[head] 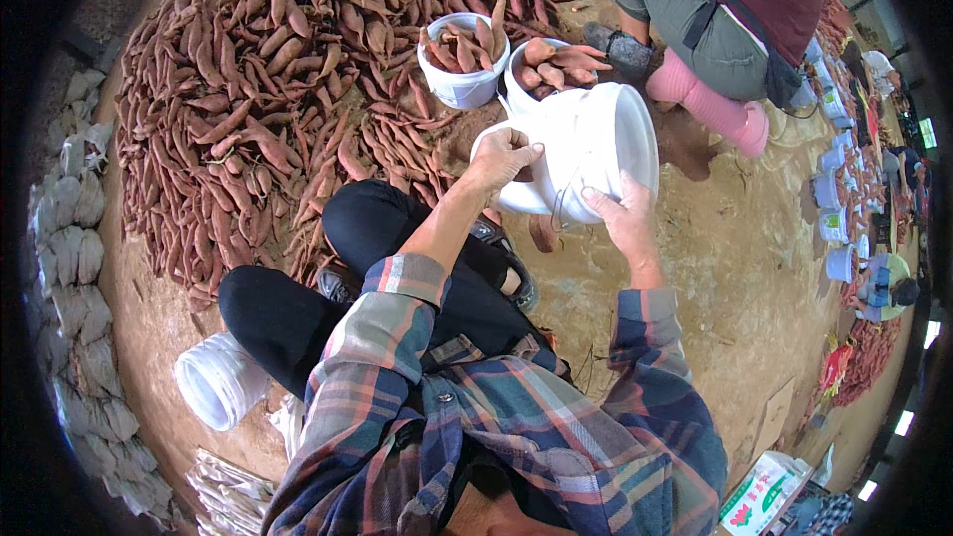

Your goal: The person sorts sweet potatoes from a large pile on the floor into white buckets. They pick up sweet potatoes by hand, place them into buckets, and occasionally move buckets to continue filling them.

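A white plastic bucket [588,138], apparently nested with another, is tilted on its side in front of me, its open mouth facing right. My left hand [506,160] pinches the left end of this white stack. On the right, my right hand [629,219] grips the lower side near the mouth, thumb lying on the outside. A thin wire handle hangs between the hands. Just beyond stand two white buckets filled with sweet potatoes, one on the left [465,89] and one on the right [517,85], partly hidden behind the held stack.
A large heap of sweet potatoes [260,74] spreads at the left. A person in pink boots [707,100] sits at the upper right. Empty nested buckets [220,380] lie by my left knee, near folded sacks [231,491]. Rows of filled buckets [830,193] line the far right.
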A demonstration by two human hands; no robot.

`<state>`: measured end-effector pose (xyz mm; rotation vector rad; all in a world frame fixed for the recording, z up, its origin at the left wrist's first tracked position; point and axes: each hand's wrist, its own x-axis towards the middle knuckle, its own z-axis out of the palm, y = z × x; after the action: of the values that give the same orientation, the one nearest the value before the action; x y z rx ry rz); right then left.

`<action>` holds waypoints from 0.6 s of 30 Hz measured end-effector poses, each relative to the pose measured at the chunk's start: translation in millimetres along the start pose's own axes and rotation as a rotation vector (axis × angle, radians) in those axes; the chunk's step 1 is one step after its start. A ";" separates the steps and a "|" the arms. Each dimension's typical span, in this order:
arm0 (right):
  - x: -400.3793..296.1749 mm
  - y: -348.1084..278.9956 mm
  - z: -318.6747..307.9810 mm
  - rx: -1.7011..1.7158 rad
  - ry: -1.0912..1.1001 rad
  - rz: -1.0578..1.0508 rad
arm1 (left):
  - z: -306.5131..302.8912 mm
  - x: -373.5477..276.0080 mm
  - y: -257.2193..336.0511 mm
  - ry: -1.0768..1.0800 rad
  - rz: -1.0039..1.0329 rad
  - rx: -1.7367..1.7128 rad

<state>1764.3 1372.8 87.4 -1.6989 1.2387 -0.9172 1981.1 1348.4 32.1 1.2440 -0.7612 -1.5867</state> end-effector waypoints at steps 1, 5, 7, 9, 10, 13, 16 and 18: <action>1.4 3.4 1.2 0.010 -0.005 -0.005 | 0.5 -0.6 -1.9 -0.030 -0.028 -0.022; 6.7 3.0 0.3 -0.182 -0.028 -0.017 | -1.7 4.3 -14.0 -0.038 -0.063 -0.044; 1.5 -9.9 -0.1 -0.342 -0.031 -0.010 | 3.4 3.8 -16.6 -0.028 -0.072 -0.065; -2.8 -30.6 1.0 -0.450 -0.018 -0.014 | 7.0 3.9 -17.9 -0.005 -0.048 -0.029; -1.0 -28.7 0.3 -0.452 -0.040 0.005 | 9.3 4.5 -17.5 -0.004 0.000 -0.016; 9.0 -17.0 -1.1 -0.411 -0.091 0.051 | 11.5 5.1 -19.7 0.081 0.025 0.087; 8.0 -14.0 0.5 -0.273 -0.118 0.121 | 9.2 -4.4 -24.4 0.090 -0.006 0.060; 5.9 -28.5 -3.0 -0.241 -0.116 0.169 | 7.4 -6.4 -23.9 0.063 -0.026 -0.005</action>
<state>1773.4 1371.6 115.2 -1.7728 1.4341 -0.5796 1967.2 1362.3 15.5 1.2986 -0.7033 -1.5615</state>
